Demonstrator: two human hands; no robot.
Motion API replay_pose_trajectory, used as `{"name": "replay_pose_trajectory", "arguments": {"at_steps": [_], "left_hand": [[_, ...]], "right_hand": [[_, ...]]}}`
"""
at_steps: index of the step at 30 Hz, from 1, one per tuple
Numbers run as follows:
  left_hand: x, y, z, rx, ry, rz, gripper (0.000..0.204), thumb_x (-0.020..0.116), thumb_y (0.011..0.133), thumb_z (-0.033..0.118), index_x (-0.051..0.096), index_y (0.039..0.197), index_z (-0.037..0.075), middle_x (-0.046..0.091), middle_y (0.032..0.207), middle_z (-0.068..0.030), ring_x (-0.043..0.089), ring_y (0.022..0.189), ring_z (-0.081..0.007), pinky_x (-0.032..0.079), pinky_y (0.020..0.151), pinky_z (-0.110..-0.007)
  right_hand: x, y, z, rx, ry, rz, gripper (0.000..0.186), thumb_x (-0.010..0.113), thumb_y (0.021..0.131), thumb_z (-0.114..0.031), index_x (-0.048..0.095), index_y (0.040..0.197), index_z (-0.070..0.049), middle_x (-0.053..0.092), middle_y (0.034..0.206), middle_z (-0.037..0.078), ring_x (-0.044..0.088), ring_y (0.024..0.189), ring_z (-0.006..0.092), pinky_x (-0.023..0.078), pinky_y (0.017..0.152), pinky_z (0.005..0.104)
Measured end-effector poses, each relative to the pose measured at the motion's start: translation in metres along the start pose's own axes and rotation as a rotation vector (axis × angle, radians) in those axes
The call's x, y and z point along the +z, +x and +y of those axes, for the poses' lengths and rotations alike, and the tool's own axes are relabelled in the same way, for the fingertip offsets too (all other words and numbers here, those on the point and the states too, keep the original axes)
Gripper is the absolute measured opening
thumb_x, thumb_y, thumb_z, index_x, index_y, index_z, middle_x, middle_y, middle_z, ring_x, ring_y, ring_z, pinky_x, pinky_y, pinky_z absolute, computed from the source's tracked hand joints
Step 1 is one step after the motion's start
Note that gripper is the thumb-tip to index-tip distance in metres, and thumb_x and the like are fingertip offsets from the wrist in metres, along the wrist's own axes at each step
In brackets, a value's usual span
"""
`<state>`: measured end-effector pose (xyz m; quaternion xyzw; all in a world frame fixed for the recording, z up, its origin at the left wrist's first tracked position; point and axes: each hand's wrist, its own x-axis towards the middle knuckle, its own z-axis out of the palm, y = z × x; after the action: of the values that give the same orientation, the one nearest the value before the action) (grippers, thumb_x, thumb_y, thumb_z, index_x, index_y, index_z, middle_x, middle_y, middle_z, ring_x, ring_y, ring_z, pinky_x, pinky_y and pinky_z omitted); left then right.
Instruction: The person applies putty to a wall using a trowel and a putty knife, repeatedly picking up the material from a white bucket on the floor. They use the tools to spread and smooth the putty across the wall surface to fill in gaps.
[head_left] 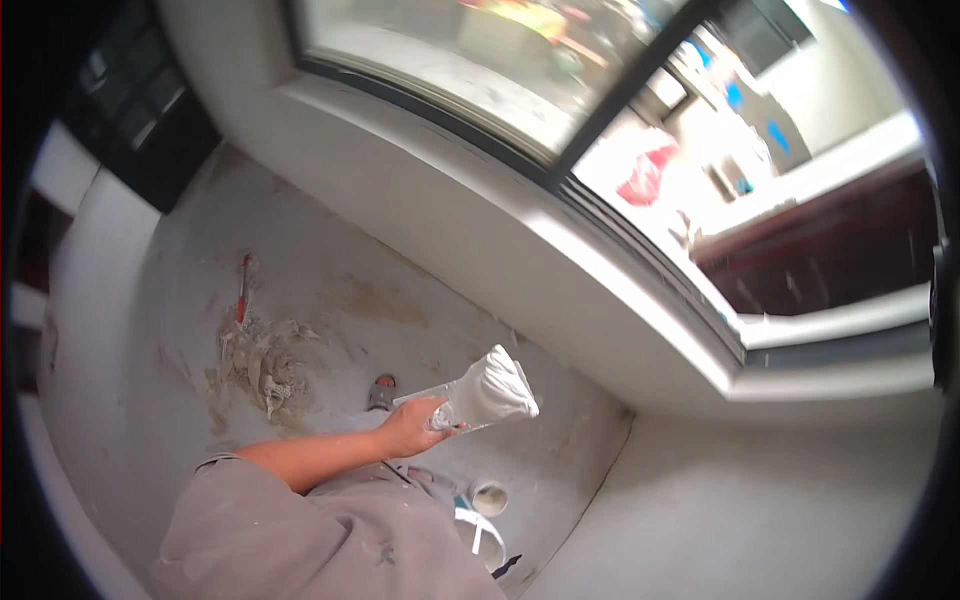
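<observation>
My left hand is closed around the handle of a flat plastering blade, held out over the floor near the middle of the view. A thick mound of white putty sits on the blade's right end. Below it, beside my legs, stand a white bucket, partly hidden by my clothing, and a small round container. My right hand does not show.
A red-handled tool lies on the grey floor by a messy pile of grey material. A dark door stands upper left. A window sill runs diagonally along the right wall, with a framed window above it.
</observation>
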<state>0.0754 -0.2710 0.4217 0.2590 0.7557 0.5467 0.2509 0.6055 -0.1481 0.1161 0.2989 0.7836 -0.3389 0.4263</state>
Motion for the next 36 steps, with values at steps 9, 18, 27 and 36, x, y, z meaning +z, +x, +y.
{"name": "replay_pose_trajectory", "arguments": {"at_steps": [9, 18, 27, 36], "left_hand": [[-0.175, -0.07, -0.063, -0.235, 0.025, 0.439, 0.038, 0.068, 0.075, 0.024, 0.057, 0.104, 0.003, 0.063, 0.092, -0.0176, 0.06, 0.088, -0.0344, 0.047, 0.076, -0.036], [-0.234, -0.175, -0.107, -0.463, -0.02, 0.871, 0.039, 0.069, 0.074, 0.022, 0.057, 0.106, 0.003, 0.063, 0.095, -0.0181, 0.062, 0.09, -0.0321, 0.047, 0.077, -0.036], [-0.332, -0.292, -0.159, -0.629, -0.225, 1.115, 0.04, 0.07, 0.074, 0.023, 0.056, 0.105, 0.001, 0.062, 0.096, -0.018, 0.06, 0.091, -0.0332, 0.046, 0.079, -0.037], [-0.417, -0.405, -0.201, -0.863, -0.409, 1.455, 0.037, 0.07, 0.073, 0.02, 0.057, 0.1, -0.001, 0.062, 0.092, -0.0178, 0.061, 0.087, -0.0329, 0.046, 0.075, -0.036]], "right_hand": [[-0.158, 0.056, -0.208, 0.012, -0.187, -0.063, 0.025, 0.056, 0.074, -0.025, 0.064, 0.093, -0.011, 0.063, 0.082, 0.021, 0.062, 0.081, 0.036, 0.048, 0.072, 0.0439], [-0.222, 0.118, -0.316, -0.168, -0.616, -0.218, 0.035, 0.057, 0.073, -0.032, 0.064, 0.098, -0.008, 0.063, 0.089, 0.023, 0.06, 0.089, 0.0365, 0.047, 0.079, 0.0438], [-0.227, 0.208, -0.514, -0.241, -1.326, -0.45, 0.056, 0.059, 0.07, -0.045, 0.063, 0.104, -0.001, 0.06, 0.106, 0.024, 0.056, 0.104, 0.0343, 0.044, 0.089, 0.0422], [-0.048, 0.218, -0.84, -0.324, -1.998, -0.604, 0.032, 0.06, 0.068, -0.025, 0.068, 0.094, -0.009, 0.064, 0.102, 0.014, 0.061, 0.099, 0.0287, 0.049, 0.081, 0.0384]]}}
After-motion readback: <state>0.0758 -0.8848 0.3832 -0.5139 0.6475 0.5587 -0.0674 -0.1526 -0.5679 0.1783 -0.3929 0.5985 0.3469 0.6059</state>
